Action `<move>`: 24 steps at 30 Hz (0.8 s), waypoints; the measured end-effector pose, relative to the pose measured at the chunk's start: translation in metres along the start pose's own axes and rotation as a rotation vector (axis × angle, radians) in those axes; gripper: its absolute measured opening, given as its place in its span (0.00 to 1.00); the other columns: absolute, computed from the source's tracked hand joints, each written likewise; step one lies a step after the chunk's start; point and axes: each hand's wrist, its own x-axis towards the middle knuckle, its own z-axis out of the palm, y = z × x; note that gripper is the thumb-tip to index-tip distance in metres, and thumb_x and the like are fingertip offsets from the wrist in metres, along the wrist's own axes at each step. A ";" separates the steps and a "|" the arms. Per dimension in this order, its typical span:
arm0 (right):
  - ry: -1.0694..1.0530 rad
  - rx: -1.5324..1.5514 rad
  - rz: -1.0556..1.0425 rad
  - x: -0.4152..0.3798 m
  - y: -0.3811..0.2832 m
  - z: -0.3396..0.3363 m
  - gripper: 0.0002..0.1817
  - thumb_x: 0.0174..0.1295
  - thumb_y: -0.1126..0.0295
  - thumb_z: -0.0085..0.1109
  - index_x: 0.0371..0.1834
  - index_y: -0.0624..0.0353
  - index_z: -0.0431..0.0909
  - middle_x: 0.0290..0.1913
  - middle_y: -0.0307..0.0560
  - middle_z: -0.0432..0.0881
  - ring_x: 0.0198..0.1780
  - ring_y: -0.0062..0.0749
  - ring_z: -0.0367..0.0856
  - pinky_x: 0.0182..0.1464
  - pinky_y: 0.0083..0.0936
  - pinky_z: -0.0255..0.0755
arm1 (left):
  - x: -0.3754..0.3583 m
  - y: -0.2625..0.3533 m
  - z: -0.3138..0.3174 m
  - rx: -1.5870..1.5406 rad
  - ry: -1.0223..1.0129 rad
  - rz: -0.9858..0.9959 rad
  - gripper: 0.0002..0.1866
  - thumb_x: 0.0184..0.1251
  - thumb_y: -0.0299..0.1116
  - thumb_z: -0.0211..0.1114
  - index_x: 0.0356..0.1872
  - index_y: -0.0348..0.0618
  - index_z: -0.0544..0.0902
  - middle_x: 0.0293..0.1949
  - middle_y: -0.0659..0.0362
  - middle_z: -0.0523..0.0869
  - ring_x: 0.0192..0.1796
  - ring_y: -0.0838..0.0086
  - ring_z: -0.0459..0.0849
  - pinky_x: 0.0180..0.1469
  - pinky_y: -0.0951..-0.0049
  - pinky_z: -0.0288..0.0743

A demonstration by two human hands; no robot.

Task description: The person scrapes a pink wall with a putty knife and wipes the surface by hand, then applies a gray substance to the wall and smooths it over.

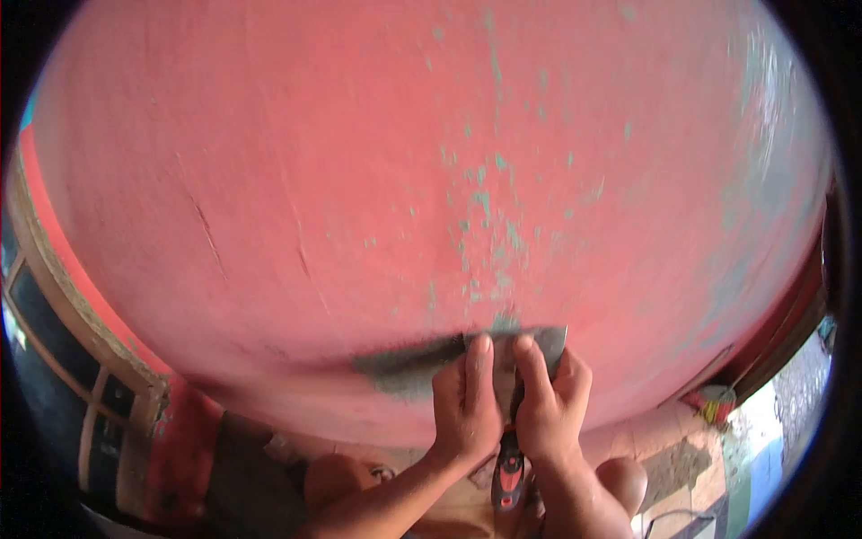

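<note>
Both hands press a wide scraper (556, 339) against the lower part of a red painted wall (359, 180). My left hand (467, 409) is closed on the left side of the blade, its thumb pointing up along the metal. On the other side, my right hand (551, 409) grips the blade with its thumb laid flat on it. The scraper's black and red handle (507, 476) hangs down between my wrists. Left of the blade is a dark grey-green bare patch (404, 368). Green flecks (485, 202) show through the paint above the blade.
A framed window (58, 355) is at the left, beside a red wall base (187, 440). At the lower right a broom head with coloured bristles (714, 404) rests near the wall. My knees (621, 483) are bent above the tiled floor (709, 485).
</note>
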 end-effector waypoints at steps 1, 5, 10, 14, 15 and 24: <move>0.001 0.053 -0.008 -0.001 0.006 0.001 0.13 0.74 0.68 0.60 0.35 0.68 0.80 0.31 0.36 0.82 0.35 0.15 0.73 0.36 0.19 0.70 | 0.001 0.000 -0.002 -0.013 0.000 -0.012 0.26 0.86 0.44 0.49 0.24 0.39 0.74 0.23 0.71 0.73 0.31 0.89 0.67 0.28 0.77 0.63; 0.057 0.056 -0.062 -0.002 0.004 0.007 0.14 0.74 0.67 0.60 0.35 0.68 0.80 0.31 0.36 0.82 0.35 0.15 0.72 0.35 0.20 0.69 | -0.001 0.001 -0.001 0.019 -0.023 -0.005 0.26 0.86 0.44 0.50 0.24 0.39 0.73 0.23 0.72 0.73 0.30 0.89 0.66 0.28 0.78 0.62; 0.014 0.062 0.002 -0.004 0.002 0.003 0.13 0.73 0.67 0.60 0.36 0.69 0.81 0.32 0.38 0.84 0.35 0.15 0.74 0.36 0.20 0.71 | -0.006 0.004 -0.003 -0.037 -0.025 -0.062 0.25 0.86 0.43 0.50 0.25 0.38 0.73 0.24 0.72 0.72 0.32 0.88 0.66 0.28 0.78 0.63; 0.052 0.021 -0.033 -0.006 0.014 -0.001 0.14 0.73 0.67 0.60 0.36 0.69 0.80 0.31 0.38 0.84 0.36 0.15 0.74 0.36 0.20 0.71 | -0.005 -0.002 0.001 0.065 0.010 0.050 0.25 0.86 0.43 0.50 0.26 0.37 0.74 0.25 0.71 0.72 0.32 0.88 0.67 0.29 0.78 0.64; 0.041 0.032 -0.053 -0.001 0.008 0.001 0.13 0.73 0.67 0.60 0.36 0.70 0.80 0.31 0.38 0.84 0.36 0.15 0.74 0.36 0.20 0.72 | 0.000 0.003 -0.001 0.086 -0.026 0.082 0.25 0.86 0.43 0.50 0.26 0.38 0.75 0.25 0.71 0.74 0.32 0.89 0.68 0.29 0.78 0.65; 0.028 0.038 -0.067 0.000 0.007 0.005 0.14 0.73 0.67 0.61 0.35 0.69 0.80 0.30 0.38 0.84 0.34 0.16 0.74 0.36 0.21 0.72 | 0.002 0.001 -0.002 -0.019 -0.013 -0.005 0.26 0.86 0.44 0.50 0.23 0.40 0.73 0.23 0.71 0.73 0.30 0.88 0.66 0.28 0.77 0.61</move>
